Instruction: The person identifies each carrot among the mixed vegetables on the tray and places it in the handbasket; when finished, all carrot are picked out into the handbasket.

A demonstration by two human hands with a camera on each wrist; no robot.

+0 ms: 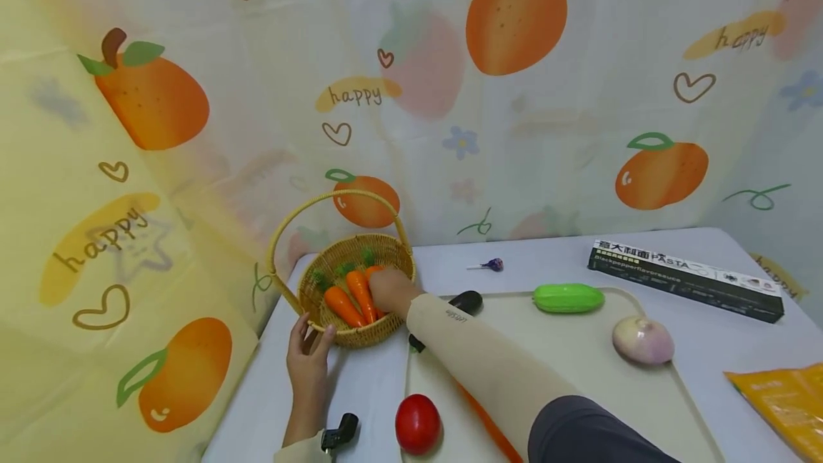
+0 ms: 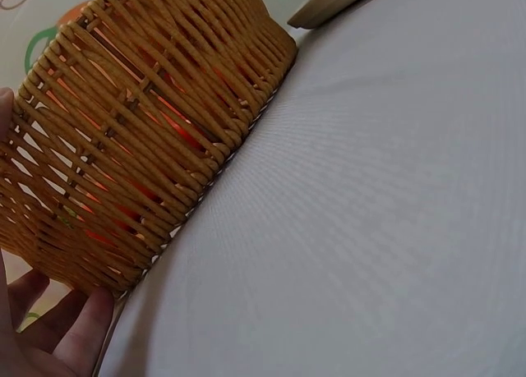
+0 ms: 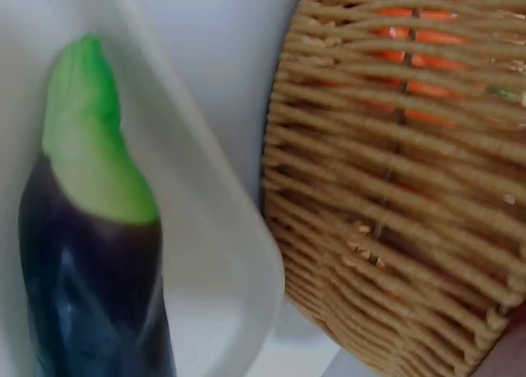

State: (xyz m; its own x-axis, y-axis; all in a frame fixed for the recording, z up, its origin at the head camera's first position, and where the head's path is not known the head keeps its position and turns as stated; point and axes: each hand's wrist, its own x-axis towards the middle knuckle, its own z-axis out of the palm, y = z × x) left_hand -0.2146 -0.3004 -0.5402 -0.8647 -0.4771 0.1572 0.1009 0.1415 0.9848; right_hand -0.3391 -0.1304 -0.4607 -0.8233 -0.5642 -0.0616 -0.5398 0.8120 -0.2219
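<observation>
A wicker basket (image 1: 369,338) with a tall hoop handle stands at the table's left side, holding several orange carrots (image 1: 343,306) with green tops. My left hand (image 1: 308,359) grips its near left rim; in the left wrist view the fingertips (image 2: 92,324) touch the woven wall. Inside the basket, my right hand (image 1: 391,290) lies across a carrot (image 1: 373,272) at the right, parts of which show above and below the hand. Most of the right fingers are hidden. Beside the basket, an eggplant (image 3: 94,270) with a green cap lies on the tray, partly covered by my right forearm in the head view.
On the pale tray (image 1: 579,377) lie a green gourd-like vegetable (image 1: 569,298), a purple-white turnip (image 1: 643,340) and a long orange object (image 1: 491,427). A red tomato (image 1: 418,424) is at its left edge. A lollipop (image 1: 494,264), pasta box (image 1: 684,279) and yellow packet (image 1: 784,406) lie around it.
</observation>
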